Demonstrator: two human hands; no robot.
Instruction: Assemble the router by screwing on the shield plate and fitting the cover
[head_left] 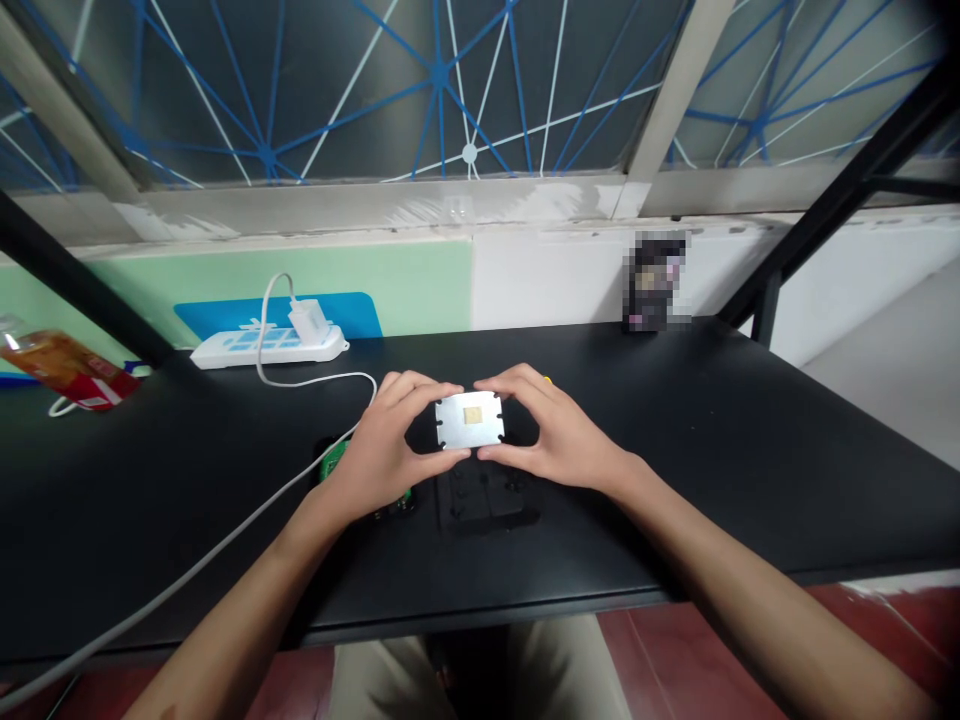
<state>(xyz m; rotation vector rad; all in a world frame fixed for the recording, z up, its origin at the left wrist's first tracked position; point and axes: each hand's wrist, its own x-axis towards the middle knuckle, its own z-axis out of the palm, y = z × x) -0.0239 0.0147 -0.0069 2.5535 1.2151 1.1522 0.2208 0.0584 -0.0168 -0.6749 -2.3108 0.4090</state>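
Observation:
Between my two hands is a small silver metal plate (450, 425) with notched short sides and a yellowish square patch in its middle. My left hand (379, 445) pinches its left end, thumb below and fingers above. At the right end, my right hand (562, 430) grips it the same way. The plate is held up over the black table, its broad face toward me. A green circuit board (332, 458) lies partly hidden behind my left hand. Below the plate sits a flat black piece with raised details (487, 515), hard to make out against the tabletop.
The black table (750, 480) meets a wall under a window. A white power strip (330, 348) with a plugged-in charger (309, 322) stands at the back left. Its white cable (247, 530) runs past my left arm. A bottle (67, 365) lies far left; a blurred dark object (652, 285) leans back right.

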